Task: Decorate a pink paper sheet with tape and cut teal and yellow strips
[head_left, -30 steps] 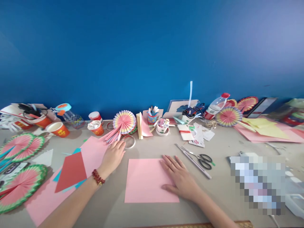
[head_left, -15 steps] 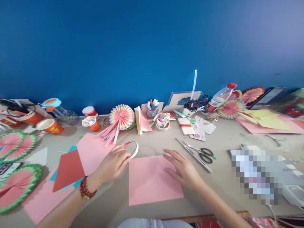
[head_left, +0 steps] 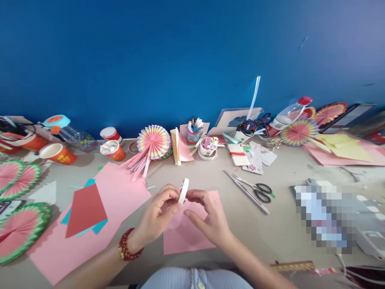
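Observation:
A white roll of tape [head_left: 184, 190] is gripped by my left hand [head_left: 161, 208], which wears a red bead bracelet at the wrist. Close to the roll's right side is my right hand [head_left: 207, 216], its thumb and fingers curved apart with nothing seen between them. Both hands are above a pink sheet of paper [head_left: 186, 239] that lies flat on the desk. To the right of the sheet rest a craft knife or pen-like tool [head_left: 248, 193] and black-handled scissors [head_left: 261, 192].
On the left lie large pink paper [head_left: 126, 194], a red sheet [head_left: 86, 210] and green-edged paper fans [head_left: 25, 235]. Along the blue wall stand paper cups [head_left: 58, 153], a pleated fan [head_left: 154, 142], a pen cup [head_left: 194, 133] and a plastic bottle [head_left: 288, 116]. A blurred-out device [head_left: 323, 218] lies right.
My left hand has lifted the tape roll and brought it right, over the pink sheet. My right hand has come off the sheet and moved left toward the roll.

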The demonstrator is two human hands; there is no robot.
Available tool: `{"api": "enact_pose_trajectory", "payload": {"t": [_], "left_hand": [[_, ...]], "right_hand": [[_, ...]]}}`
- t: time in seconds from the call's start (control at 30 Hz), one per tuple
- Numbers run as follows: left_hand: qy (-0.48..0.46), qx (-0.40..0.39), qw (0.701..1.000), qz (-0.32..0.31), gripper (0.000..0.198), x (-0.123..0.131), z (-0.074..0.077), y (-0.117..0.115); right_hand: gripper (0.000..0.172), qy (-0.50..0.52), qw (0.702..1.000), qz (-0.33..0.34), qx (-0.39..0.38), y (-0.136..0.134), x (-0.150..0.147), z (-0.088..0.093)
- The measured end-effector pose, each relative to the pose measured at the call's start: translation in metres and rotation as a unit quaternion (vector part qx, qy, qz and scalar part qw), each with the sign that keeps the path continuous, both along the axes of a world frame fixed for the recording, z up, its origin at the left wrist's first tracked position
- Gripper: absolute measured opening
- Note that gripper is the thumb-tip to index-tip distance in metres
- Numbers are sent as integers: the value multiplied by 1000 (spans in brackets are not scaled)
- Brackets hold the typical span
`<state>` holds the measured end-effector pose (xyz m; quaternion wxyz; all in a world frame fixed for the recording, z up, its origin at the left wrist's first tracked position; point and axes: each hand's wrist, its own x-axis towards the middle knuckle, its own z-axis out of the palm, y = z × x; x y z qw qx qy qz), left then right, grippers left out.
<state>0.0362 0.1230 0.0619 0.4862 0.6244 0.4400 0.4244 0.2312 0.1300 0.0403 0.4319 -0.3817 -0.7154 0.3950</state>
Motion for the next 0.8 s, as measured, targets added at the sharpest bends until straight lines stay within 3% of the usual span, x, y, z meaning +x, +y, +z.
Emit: {"api": "enact_pose_trajectory", "payload": {"t": [0.1,0.17,0.37,0.6,0.8], "left_hand": [[-134,-83,987,39,13,8,-11,-3],[-163,-122,978,47,14,11,-16,-5],[-94,-77,991,49,16,10,-16,-8],[18,15,999,21,9,7,-2,-8],[25,-2,1000,-2,9,3,-3,-8]], "right_hand": [[26,-36,999,27,25,-4,-5,-4],[18,-46,998,11,45,-4,-6,-5],[10,-43,995,17,86,0,-7,-9],[7,-35,996,54,66,-2,-5,-5],[9,-30,993,76,87,-1,-3,5]]}}
